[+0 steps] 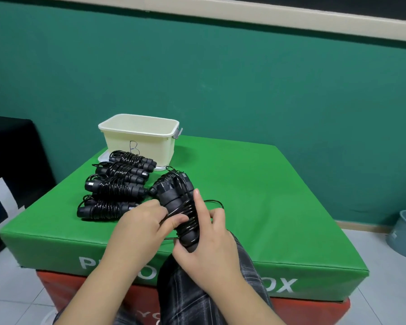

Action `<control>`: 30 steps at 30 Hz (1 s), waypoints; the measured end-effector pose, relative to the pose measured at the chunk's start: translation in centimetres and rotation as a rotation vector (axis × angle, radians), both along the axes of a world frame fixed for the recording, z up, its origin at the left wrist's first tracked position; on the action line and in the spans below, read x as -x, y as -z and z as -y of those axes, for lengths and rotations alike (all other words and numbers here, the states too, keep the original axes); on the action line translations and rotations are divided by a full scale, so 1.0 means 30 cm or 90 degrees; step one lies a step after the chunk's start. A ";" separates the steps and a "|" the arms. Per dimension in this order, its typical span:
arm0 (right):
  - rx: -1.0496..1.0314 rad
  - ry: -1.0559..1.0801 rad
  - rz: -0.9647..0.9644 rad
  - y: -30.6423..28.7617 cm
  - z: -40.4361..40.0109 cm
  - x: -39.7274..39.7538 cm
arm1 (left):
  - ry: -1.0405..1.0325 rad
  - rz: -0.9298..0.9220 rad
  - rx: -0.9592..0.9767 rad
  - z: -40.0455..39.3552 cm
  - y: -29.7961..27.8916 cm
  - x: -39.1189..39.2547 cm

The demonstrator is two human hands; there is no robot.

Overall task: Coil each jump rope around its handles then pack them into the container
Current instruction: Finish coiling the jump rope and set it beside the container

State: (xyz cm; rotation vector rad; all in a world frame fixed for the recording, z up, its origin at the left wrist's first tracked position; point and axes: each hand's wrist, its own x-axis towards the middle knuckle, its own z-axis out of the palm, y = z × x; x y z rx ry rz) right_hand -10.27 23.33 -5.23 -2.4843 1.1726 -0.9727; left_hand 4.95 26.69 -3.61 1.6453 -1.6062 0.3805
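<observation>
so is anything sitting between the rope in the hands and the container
Yes. The coiled ropes lie in a row on the green box, just left of the straight line from the rope being wound to the cream container. Lifting over them clears it; the container's top is open.

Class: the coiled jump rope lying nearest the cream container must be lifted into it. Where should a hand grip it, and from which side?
Grip the coiled jump rope round its wrapped middle, coming from above. It lies flat on the green box, handles side by side, so one grasp across both keeps the coils tight.
</observation>
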 end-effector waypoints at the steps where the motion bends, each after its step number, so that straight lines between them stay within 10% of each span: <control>1: -0.005 -0.003 -0.005 -0.004 0.002 0.000 | 0.004 0.023 0.005 -0.003 -0.002 0.001; 12: -0.132 0.004 0.028 -0.051 0.024 0.004 | 0.020 0.197 -0.017 -0.015 -0.042 0.023; 30: -0.241 -0.086 0.265 -0.002 0.009 0.043 | 0.283 -0.827 -0.103 0.044 0.112 0.036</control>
